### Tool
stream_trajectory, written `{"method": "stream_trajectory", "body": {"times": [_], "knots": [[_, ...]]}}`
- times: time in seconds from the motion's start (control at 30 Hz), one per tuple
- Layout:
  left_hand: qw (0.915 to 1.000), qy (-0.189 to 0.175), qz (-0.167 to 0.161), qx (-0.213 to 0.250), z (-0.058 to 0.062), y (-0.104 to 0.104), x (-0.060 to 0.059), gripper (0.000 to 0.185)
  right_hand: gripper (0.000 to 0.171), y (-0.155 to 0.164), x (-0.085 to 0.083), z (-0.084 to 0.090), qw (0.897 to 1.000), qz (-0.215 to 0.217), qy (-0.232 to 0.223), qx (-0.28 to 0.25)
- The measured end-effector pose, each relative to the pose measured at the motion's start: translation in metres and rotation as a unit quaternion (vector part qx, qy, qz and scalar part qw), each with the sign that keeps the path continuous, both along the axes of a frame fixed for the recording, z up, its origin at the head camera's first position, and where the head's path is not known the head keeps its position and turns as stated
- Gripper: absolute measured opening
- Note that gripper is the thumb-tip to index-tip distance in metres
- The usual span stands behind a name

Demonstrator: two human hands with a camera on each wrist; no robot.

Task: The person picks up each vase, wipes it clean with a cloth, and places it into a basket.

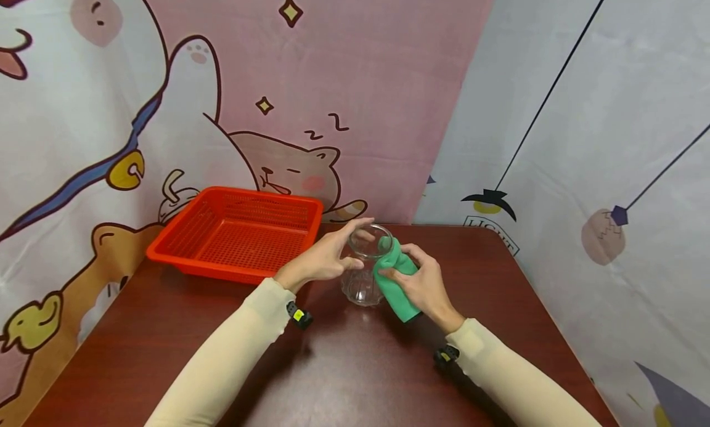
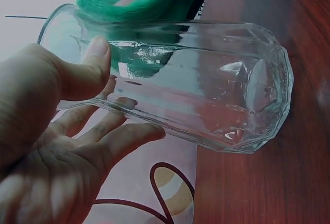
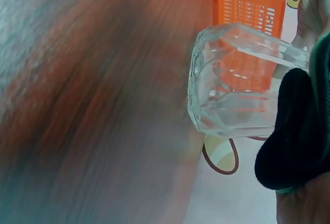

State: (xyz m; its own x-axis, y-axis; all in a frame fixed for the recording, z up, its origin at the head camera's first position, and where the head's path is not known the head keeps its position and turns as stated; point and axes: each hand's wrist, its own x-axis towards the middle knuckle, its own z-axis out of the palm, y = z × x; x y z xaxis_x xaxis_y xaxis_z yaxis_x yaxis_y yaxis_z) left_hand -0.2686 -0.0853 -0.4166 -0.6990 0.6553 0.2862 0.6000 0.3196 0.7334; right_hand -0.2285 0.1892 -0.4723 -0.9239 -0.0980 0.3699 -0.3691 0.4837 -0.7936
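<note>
The green cloth [image 1: 395, 279] hides one side of the glass [image 1: 366, 268]. In the right wrist view the table [image 3: 77, 105] is all blurry, and the orange basket [image 3: 251, 2] is cut off at the top.

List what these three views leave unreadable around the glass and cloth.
- Right hand fingertips: hidden under the green cloth, head view.
- Table: motion-blurred, right wrist view.
- Glass interior: whether the cloth reaches inside is unclear.
- Left hand: cut off by the frame edge, left wrist view.

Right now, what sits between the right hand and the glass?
A green cloth: the right hand presses it against the side of the glass, clearest in the head view.
</note>
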Motion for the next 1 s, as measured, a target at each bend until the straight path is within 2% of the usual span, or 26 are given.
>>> {"method": "stream_trajectory", "body": {"times": [0.33, 0.53, 0.83, 1.0], "knots": [[0.9999, -0.011, 0.006, -0.005, -0.001, 0.000, 0.000, 0.098, 0.048, 0.008, -0.001, -0.002, 0.998, 0.005, -0.039, 0.040], [0.9999, -0.013, 0.002, 0.000, -0.006, -0.001, -0.001, 0.101, 0.050, 0.010, -0.002, -0.003, 0.996, 0.013, -0.055, 0.070], [0.9998, -0.017, 0.004, 0.004, -0.005, -0.002, 0.001, 0.103, 0.053, 0.015, -0.003, -0.007, 0.992, 0.035, -0.027, 0.119], [0.9999, -0.015, 0.007, 0.002, -0.008, -0.002, 0.001, 0.101, 0.055, 0.018, -0.002, -0.011, 0.987, 0.047, -0.035, 0.147]]}}
